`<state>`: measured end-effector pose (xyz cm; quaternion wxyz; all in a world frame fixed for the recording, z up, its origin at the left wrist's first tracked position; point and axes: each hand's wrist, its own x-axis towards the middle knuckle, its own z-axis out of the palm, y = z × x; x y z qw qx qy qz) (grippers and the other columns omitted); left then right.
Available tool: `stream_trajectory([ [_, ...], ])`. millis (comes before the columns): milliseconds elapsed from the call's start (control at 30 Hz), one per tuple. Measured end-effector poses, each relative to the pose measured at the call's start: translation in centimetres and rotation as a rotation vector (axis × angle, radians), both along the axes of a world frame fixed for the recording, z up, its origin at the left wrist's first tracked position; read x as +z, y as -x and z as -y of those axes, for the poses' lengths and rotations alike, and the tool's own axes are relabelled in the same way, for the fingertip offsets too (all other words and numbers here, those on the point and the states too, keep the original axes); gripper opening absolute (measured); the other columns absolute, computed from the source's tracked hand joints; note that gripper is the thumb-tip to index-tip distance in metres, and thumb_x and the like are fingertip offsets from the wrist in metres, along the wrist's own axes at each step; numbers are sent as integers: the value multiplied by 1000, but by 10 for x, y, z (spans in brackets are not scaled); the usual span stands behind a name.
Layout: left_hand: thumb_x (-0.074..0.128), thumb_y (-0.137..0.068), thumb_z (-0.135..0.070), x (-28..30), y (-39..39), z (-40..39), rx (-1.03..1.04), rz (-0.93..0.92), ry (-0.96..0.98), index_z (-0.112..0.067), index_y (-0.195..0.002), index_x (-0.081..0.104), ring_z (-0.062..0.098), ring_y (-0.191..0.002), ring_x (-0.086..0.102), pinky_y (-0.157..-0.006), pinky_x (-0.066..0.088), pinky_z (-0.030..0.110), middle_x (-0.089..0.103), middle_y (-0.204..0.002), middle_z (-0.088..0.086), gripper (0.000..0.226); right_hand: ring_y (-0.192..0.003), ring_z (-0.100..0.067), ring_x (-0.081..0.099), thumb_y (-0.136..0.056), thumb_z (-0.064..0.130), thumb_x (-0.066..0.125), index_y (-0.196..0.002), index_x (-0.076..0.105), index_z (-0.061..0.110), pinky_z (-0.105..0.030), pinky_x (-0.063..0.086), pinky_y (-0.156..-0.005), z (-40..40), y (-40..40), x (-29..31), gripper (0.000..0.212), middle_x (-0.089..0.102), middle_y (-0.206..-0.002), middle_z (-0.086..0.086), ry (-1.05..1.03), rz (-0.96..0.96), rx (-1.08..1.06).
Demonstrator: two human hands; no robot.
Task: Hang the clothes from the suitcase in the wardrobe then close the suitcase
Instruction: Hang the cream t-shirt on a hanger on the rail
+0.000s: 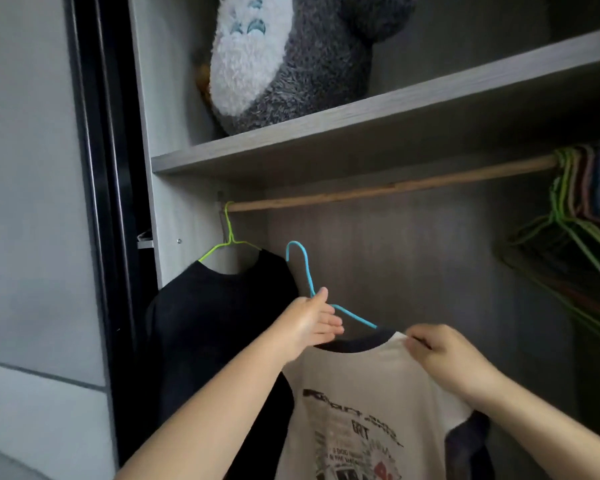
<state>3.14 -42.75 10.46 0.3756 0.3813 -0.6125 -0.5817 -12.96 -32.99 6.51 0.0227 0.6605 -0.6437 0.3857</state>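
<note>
Slippage threatens: left hand pinches the blue hanger neck, right hand pinches the white shirt shoulder; its hook sits below the rail, and could miss it.

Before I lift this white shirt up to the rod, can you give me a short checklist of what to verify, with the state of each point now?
1. Blue hanger held: ok. The left hand holds it below the hook.
2. White shirt seated on the hanger: cannot tell. The right hand pinches the shoulder, and the wire under the cloth is hidden.
3. Free place on the rod: ok. It is bare between the black shirt and the bunch of empty hangers at the right.
4. Hook not yet on the rod: ok, it is below it, open side toward the black shirt.
5. Black shirt hanging safely: ok, its green hanger is on the rod.
</note>
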Motion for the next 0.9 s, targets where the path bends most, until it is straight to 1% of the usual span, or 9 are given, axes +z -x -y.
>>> stream_trajectory([
  [67,36,-99,-27,3,3,2,-66,-86,-191,10,-134,34,35,-119,51,-94,42,36,50,-129,26,51,-67,-14,49,-93,8,43,-69,52,6,-16,34,-55,7,-2,-7,26,52,-68,-1,-27,15,4],
  [133,38,-99,-18,0,8,8,-91,-165,-299,11,-133,33,36,-124,45,-102,35,40,45,-133,28,45,-74,-17,53,-93,8,42,-72,51,9,-20,32,-58,13,-3,-14,23,55,-73,-3,-21,-2,25],
  [233,32,-98,-4,-8,23,17,-46,-236,-304,7,-85,46,32,-85,56,-90,42,37,55,-91,23,21,-63,-8,48,-93,5,43,-74,52,7,-19,32,-57,24,-10,-11,22,51,-69,-3,-73,64,157],
  [367,42,-91,4,-13,25,44,291,-58,-52,0,-68,43,15,-38,47,-39,40,20,43,-49,9,24,-26,-3,36,-96,3,38,-66,54,11,-13,29,-34,52,7,7,35,40,-30,7,-205,348,208],
  [433,49,-87,1,-18,15,63,418,177,130,2,-78,50,18,-46,48,-52,40,22,40,-54,8,10,-29,-1,39,-97,6,40,-59,47,18,-13,26,-37,69,19,19,40,39,-27,6,-166,240,89],
  [567,50,-92,-12,-15,-7,88,454,418,358,8,-96,53,39,-77,60,-65,40,31,50,-69,16,21,-80,-18,54,-94,17,44,-59,45,19,-29,34,-62,94,25,57,35,57,-64,-2,-15,-79,-69],
  [633,43,-96,-18,-3,-18,92,459,537,522,13,-103,51,45,-96,59,-71,46,37,60,-89,29,33,-108,-27,54,-87,33,46,-91,64,11,-27,40,-85,109,23,76,29,64,-106,-17,16,-219,-116],
  [733,34,-99,-16,26,-37,96,583,754,731,9,-107,51,37,-110,53,-83,40,34,57,-115,26,32,-130,-28,34,-84,39,52,-127,52,11,-34,28,-109,129,18,97,51,42,-137,-14,60,-381,-188],
  [900,35,-94,-7,73,-63,123,750,1095,838,-2,-113,47,37,-111,53,-84,43,38,56,-120,20,23,-144,-22,-2,-87,34,53,-146,21,19,-50,0,-115,164,16,131,69,1,-156,-3,81,-581,-308],
])
